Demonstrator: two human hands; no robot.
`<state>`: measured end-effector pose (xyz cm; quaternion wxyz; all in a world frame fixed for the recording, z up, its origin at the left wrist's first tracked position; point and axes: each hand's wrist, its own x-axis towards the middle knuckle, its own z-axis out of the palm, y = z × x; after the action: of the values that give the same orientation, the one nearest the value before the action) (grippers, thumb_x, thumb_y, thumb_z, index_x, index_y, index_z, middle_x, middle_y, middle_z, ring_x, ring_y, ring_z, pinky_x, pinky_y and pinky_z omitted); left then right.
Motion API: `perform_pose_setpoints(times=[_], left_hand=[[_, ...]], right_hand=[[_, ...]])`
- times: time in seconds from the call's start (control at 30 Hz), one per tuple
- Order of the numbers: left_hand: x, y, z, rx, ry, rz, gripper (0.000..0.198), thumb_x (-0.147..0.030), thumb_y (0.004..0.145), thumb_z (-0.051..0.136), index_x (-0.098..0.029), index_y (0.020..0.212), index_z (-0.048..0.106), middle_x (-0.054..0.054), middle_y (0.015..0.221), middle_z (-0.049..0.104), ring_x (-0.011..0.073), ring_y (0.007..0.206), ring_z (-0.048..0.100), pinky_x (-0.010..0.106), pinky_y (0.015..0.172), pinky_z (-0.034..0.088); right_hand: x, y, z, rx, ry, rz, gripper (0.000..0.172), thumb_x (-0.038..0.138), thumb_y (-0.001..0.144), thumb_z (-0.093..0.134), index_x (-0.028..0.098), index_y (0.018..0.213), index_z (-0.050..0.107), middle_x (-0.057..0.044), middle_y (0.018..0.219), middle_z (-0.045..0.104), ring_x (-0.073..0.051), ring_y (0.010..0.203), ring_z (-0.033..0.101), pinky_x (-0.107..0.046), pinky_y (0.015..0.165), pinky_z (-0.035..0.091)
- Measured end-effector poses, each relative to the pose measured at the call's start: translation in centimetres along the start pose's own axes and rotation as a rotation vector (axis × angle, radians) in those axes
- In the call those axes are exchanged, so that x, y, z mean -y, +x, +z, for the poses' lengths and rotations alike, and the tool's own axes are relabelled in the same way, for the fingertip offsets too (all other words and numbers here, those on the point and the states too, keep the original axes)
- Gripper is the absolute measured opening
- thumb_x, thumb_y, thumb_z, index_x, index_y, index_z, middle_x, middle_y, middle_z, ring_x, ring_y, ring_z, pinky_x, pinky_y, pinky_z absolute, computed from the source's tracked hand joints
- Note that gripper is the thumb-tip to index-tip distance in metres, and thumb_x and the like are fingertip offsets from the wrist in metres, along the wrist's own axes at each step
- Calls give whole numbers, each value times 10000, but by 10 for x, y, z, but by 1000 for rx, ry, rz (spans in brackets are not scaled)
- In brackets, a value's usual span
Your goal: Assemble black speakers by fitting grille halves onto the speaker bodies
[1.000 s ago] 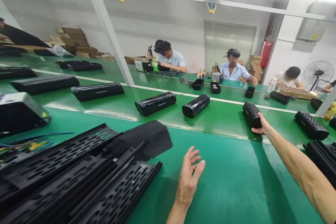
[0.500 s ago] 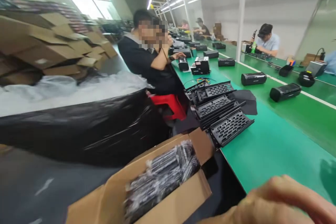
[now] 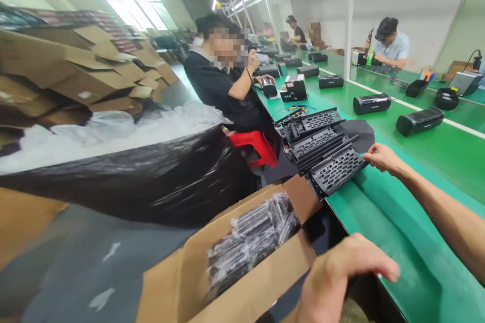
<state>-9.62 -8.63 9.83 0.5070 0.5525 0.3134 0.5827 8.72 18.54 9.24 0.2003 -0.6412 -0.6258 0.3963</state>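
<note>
My right hand [image 3: 382,157] reaches left across the green table [image 3: 401,222] and pinches the corner of the nearest black perforated grille [image 3: 335,171], the front one of a stack of several. My left hand [image 3: 341,275] is low at the bottom edge, fingers curled, beside the open cardboard box [image 3: 242,282] holding plastic-wrapped black parts [image 3: 250,239]. What the left hand holds, if anything, is hidden.
A seated person in black [image 3: 223,86] works further along the table on a red stool [image 3: 255,146]. Black speaker bodies [image 3: 420,121] lie on the conveyor. A black plastic-covered pile [image 3: 125,176] and cardboard boxes [image 3: 76,70] fill the left. Other workers sit across the line.
The view has swung left from the conveyor to the floor side. My right hand left the black speaker and now grips the grille stack's corner; my left hand dropped near the box.
</note>
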Motion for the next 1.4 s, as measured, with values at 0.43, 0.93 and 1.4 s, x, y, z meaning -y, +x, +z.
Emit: perform_pose_setpoints(times=[0.43,0.93,1.4], left_hand=[[103,24,-40,-322,163,-175,409,-579,1000,601,-189,1015,723,73,867,728,200,802,669,295,752,544],[175,74,5,258,526,298,262,-397,1003,585,-192,1108,711,131,955,752,284,971,656,424,877,561],[156,70,-10,187,376,20,373,-502,1017,566,-187,1112,742,125,1040,742,244,951,675,389,894,562]], right_hand=[[-70,-49,-53,-134,511,17,365,529,641,697,237,727,495,104,461,343,-55,390,233,-217,404,180],[-111,-43,-63,-195,-320,-328,408,603,901,563,243,720,620,-28,671,677,-206,659,607,-306,627,458],[-75,46,-67,-121,-506,-310,322,303,1018,548,173,748,666,-63,854,660,-164,756,574,-263,743,449]])
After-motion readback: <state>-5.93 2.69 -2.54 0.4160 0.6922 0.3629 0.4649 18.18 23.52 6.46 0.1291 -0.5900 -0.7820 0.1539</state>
